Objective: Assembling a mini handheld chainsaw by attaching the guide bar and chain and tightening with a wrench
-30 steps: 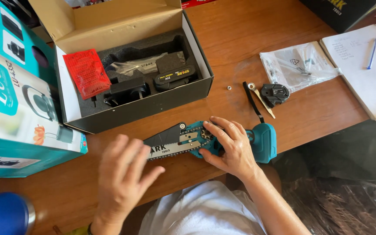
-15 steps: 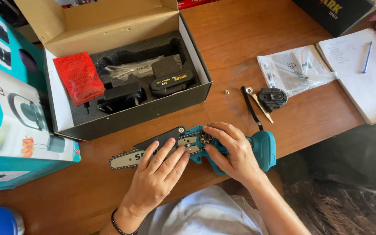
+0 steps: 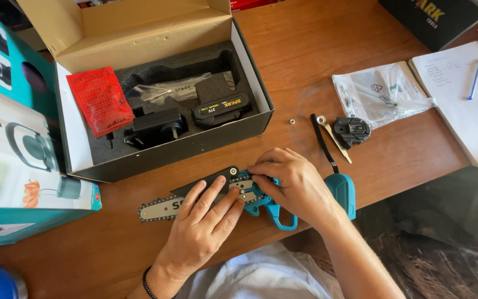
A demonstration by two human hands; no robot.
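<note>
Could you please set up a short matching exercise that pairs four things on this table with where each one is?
Things:
1. red packet
2. blue pen
3. small nut
4. left hand

Places:
A. lying on the open notebook
B. on the bare wood just right of the open box
C. resting flat on the mini chainsaw near its bar
D. inside the open box, at its left end

Pairs: 1-D, 2-A, 3-B, 4-C

Wooden table (image 3: pixel 327 50) with open box (image 3: pixel 164 149), saw (image 3: pixel 239 196), notebook (image 3: pixel 466 105)
</note>
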